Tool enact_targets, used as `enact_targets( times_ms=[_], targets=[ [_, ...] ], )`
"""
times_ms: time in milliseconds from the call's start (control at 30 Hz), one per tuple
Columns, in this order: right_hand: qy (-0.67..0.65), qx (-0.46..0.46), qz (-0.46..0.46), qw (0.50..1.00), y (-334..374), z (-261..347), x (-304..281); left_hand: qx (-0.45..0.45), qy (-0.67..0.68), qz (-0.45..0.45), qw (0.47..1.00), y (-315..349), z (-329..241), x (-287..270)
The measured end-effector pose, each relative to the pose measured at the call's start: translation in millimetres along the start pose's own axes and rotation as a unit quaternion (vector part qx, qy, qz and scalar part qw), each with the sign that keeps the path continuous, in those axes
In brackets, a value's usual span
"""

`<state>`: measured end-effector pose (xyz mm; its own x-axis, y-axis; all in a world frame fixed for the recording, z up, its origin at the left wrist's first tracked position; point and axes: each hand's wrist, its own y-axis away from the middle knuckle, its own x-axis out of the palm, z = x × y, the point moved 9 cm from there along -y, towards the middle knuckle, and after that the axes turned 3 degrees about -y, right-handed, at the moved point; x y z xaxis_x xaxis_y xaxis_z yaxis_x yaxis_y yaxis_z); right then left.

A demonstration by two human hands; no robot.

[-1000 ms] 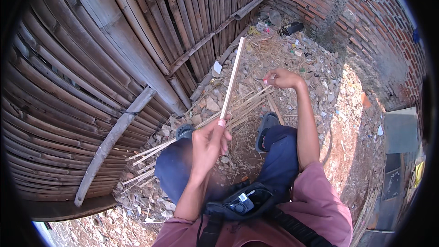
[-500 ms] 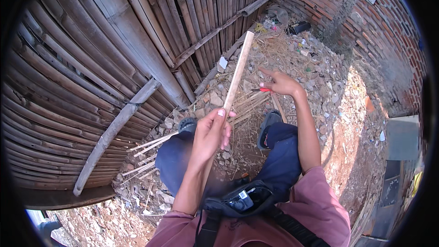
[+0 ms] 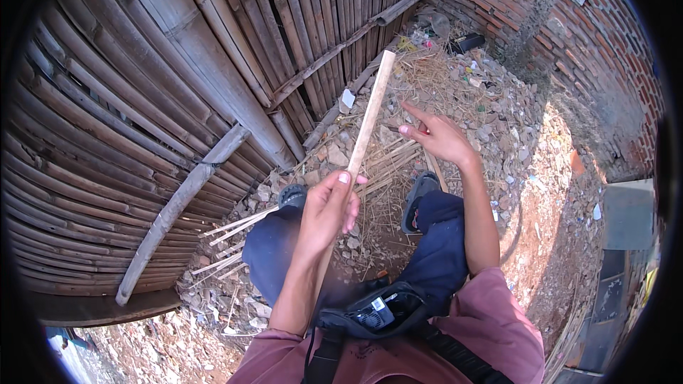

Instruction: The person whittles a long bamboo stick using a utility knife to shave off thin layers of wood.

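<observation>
My left hand (image 3: 331,203) is closed around a long, flat, pale bamboo strip (image 3: 372,117). The strip slants up and away, with its lower end running down along my forearm. To its right is my right hand (image 3: 442,139), with the index finger stretched out toward the strip and apart from it. A small thin tool with a dark tip (image 3: 393,129) pokes out beside the right thumb. The rest of that tool is hidden by the hand, so its kind is unclear. Beneath the right hand, several split bamboo strips (image 3: 388,165) lie on the ground.
A bamboo wall (image 3: 92,121) rises on the left, and a brick wall (image 3: 491,0) stands at the far right. Rubble (image 3: 491,117) and straw cover the ground between. More strips (image 3: 235,226) lie by my left knee. An open black pouch (image 3: 373,313) sits at my waist.
My right hand has turned and shifted slightly, bringing its dark-tipped tool up and left. The red part of that tool, visible before, is now hidden. The left hand and bamboo strip are nearly still.
</observation>
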<state>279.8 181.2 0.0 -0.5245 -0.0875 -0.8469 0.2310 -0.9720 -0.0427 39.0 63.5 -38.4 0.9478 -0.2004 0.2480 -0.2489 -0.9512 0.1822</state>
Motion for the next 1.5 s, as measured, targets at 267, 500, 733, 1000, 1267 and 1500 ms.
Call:
enact_targets(
  times_ms=[267, 500, 733, 1000, 1267, 1500],
  targets=[
    [-0.128, 0.05, -0.073, 0.988, 4.1, 11.0, -20.0, -0.001, -0.003, -0.004, 1.0, 0.3, -2.1, -0.8],
    [-0.25, -0.058, -0.173, 0.951, 22.8, 40.5, -33.9, 0.006, -0.017, 0.003, 1.0, 1.5, -8.4, 2.6],
    [-0.177, -0.155, -0.151, 0.96, 40.6, 92.9, -19.0, 0.009, -0.027, 0.0, 1.0, 2.5, -8.9, 1.6],
    [-0.152, -0.189, -0.131, 0.961, 42.2, 105.4, -1.3, 0.018, -0.009, 0.001, 1.0, 1.6, -6.2, -1.8],
    [-0.39, -0.047, -0.101, 0.914, 31.1, 71.4, 10.6, 0.001, -0.023, 0.027, 0.999, 5.2, -9.4, 2.8],
    [-0.453, -0.032, -0.084, 0.887, 25.5, 67.0, 15.0, -0.021, -0.007, 0.081, 0.996, 5.9, -5.2, 11.0]
  ],
)
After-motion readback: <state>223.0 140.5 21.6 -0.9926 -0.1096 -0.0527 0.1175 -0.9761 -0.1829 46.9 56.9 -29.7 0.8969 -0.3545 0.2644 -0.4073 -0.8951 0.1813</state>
